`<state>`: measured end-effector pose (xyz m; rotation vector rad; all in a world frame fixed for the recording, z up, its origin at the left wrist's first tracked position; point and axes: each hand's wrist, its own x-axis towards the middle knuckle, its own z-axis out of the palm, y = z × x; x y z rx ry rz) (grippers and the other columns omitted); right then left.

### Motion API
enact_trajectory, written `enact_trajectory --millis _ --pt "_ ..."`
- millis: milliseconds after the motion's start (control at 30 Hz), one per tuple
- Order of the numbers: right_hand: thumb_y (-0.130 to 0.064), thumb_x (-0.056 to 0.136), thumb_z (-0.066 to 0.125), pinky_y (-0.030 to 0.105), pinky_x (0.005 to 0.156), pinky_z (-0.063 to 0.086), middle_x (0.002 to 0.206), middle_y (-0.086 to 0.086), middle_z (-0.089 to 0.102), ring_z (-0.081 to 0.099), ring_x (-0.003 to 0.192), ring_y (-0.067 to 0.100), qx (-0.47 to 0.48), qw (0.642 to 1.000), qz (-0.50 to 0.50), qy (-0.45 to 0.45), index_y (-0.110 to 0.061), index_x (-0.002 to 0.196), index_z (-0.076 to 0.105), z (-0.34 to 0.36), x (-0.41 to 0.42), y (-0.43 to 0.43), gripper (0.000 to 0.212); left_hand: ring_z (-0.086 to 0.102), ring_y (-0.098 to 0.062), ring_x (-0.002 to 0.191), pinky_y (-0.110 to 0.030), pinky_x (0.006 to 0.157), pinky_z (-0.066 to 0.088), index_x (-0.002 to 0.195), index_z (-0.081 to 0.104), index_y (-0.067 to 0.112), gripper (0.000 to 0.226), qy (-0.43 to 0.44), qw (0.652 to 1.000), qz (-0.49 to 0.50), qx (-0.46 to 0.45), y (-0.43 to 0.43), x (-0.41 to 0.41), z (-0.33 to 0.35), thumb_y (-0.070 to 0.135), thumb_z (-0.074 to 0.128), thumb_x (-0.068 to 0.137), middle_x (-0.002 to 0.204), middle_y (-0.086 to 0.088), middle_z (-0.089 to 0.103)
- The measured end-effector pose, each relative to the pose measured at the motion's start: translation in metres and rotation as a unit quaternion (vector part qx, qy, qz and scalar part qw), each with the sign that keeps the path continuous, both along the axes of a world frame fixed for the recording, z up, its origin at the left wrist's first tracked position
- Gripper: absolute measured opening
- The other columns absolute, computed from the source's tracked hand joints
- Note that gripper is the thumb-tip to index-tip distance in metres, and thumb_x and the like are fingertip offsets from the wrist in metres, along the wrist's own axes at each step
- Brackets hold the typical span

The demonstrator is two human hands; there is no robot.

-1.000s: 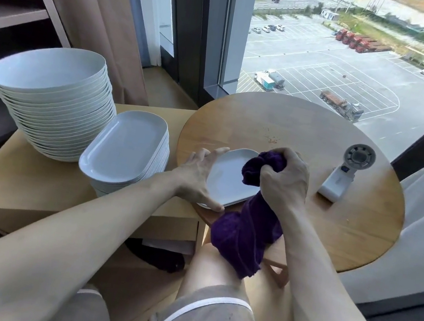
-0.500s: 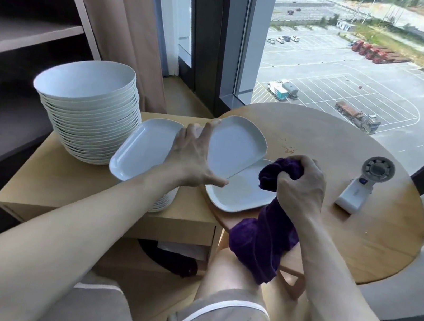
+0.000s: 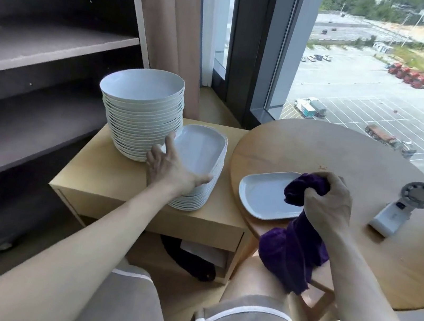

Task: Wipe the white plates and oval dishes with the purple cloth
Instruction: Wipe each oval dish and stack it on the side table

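Observation:
A stack of white oval dishes [image 3: 199,197] stands on the low wooden side table [image 3: 107,180], next to a tall stack of round white plates [image 3: 139,121]. My left hand [image 3: 173,168] holds the near end of the top oval dish [image 3: 198,150], thumb over its rim, the dish lying on the stack. Another white oval dish [image 3: 263,196] lies at the left edge of the round wooden table [image 3: 331,151]. My right hand [image 3: 329,204] grips the bunched purple cloth [image 3: 290,253] at that dish's right end; the cloth's tail hangs over the table edge.
A small white handheld fan [image 3: 403,210] lies on the right of the round table. Dark open shelves [image 3: 43,44] stand to the left, a curtain and a tall window behind. My knees are under the table edge, and a dark item lies below the side table.
My left hand lifted an oval dish off the round table and carried it left onto the oval stack. One dish stays on the table; my right hand and the cloth hardly moved.

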<state>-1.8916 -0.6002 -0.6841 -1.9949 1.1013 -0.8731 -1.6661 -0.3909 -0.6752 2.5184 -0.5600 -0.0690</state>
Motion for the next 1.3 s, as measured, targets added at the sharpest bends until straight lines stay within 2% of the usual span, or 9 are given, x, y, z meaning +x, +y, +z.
enact_trajectory --millis 200,300,400,567,700,867,1000,1133,1300 --pt "-0.005 0.081 0.057 0.029 0.093 0.038 0.109 -0.005 0.055 0.052 0.108 0.021 0.026 1.0 0.001 0.012 -0.03 0.104 0.063 -0.005 -0.001 -0.002 0.034 0.009 -0.038 0.153 -0.051 0.125 0.009 0.156 0.013 0.016 0.128 -0.051 0.998 -0.014 0.03 -0.004 -0.004 -0.001 0.069 0.083 0.063 0.163 -0.024 0.011" --pt "-0.006 0.082 0.057 0.027 0.092 0.036 0.113 -0.004 0.055 0.052 0.106 0.018 0.032 0.999 -0.01 0.019 -0.026 0.111 0.065 -0.008 0.0 -0.003 0.037 0.018 -0.03 0.149 -0.048 0.119 0.027 0.155 0.014 0.021 0.109 -0.124 0.979 -0.149 -0.055 -0.016 -0.033 -0.008 0.066 0.074 0.076 0.163 -0.012 0.017" --pt "-0.006 0.083 0.057 0.025 0.092 0.035 0.114 -0.005 0.053 0.051 0.104 0.016 0.035 0.999 -0.015 0.019 -0.027 0.114 0.064 -0.009 0.0 -0.002 0.038 0.031 -0.022 0.142 -0.042 0.11 0.038 0.153 0.013 0.031 0.099 -0.008 0.96 -0.272 -0.069 -0.039 -0.07 -0.024 0.063 0.072 0.08 0.154 -0.002 0.034" --pt "-0.007 0.084 0.059 0.018 0.091 0.035 0.117 -0.007 0.047 0.05 0.104 0.013 0.032 0.998 -0.046 -0.001 -0.027 0.125 0.06 -0.012 -0.004 -0.007 0.045 -0.003 -0.019 0.158 -0.039 0.127 0.008 0.162 -0.015 0.02 0.149 0.133 0.952 -0.274 0.015 -0.074 -0.079 -0.053 0.079 0.079 0.063 0.172 -0.001 -0.004" --pt "-0.01 0.086 0.061 -0.005 0.07 0.032 0.12 -0.006 0.041 0.05 0.097 0.009 0.037 0.996 -0.082 -0.018 -0.031 0.123 0.057 -0.022 -0.007 -0.012 0.043 0.008 -0.016 0.156 -0.036 0.126 0.016 0.164 -0.006 0.018 0.149 0.169 0.947 -0.272 -0.028 -0.081 -0.073 -0.068 0.066 0.089 0.06 0.17 0.001 0.007" --pt "-0.014 0.088 0.062 0.022 0.087 0.035 0.118 -0.006 0.046 0.051 0.108 0.015 0.035 0.994 -0.062 0.088 -0.028 0.121 0.06 -0.042 -0.001 -0.008 0.036 0.026 -0.018 0.149 -0.037 0.122 0.026 0.16 0.02 0.017 0.133 0.14 0.945 -0.283 -0.082 -0.086 -0.065 -0.074 0.052 0.097 0.058 0.159 0.0 0.028" --pt "-0.014 0.089 0.062 0.038 0.1 0.042 0.122 0.003 0.049 0.044 0.122 0.025 -0.011 0.983 -0.051 0.175 -0.019 0.122 0.063 -0.044 0.022 -0.012 0.033 0.024 -0.017 0.151 -0.042 0.123 0.026 0.16 0.018 0.022 0.132 0.175 0.934 -0.293 -0.106 -0.086 -0.061 -0.079 0.051 0.097 0.057 0.164 0.001 0.024" --pt "-0.015 0.09 0.062 0.037 0.105 0.038 0.124 0.005 0.052 0.046 0.122 0.028 -0.019 0.977 -0.036 0.21 -0.018 0.124 0.064 -0.04 0.048 -0.019 0.034 0.033 -0.013 0.142 -0.041 0.118 0.035 0.155 0.023 0.024 0.127 0.186 0.926 -0.297 -0.143 -0.085 -0.063 -0.081 0.05 0.099 0.057 0.152 0.005 0.033" --pt "-0.02 0.092 0.061 0.027 0.089 0.032 0.119 -0.003 0.054 0.042 0.122 0.021 -0.081 0.962 0.093 0.242 -0.023 0.119 0.069 -0.039 0.076 -0.001 0.028 0.033 -0.006 0.132 -0.029 0.112 0.036 0.149 0.03 0.025 0.126 0.205 0.918 -0.302 -0.153 -0.089 -0.063 -0.077 0.061 0.091 0.044 0.137 0.012 0.032"
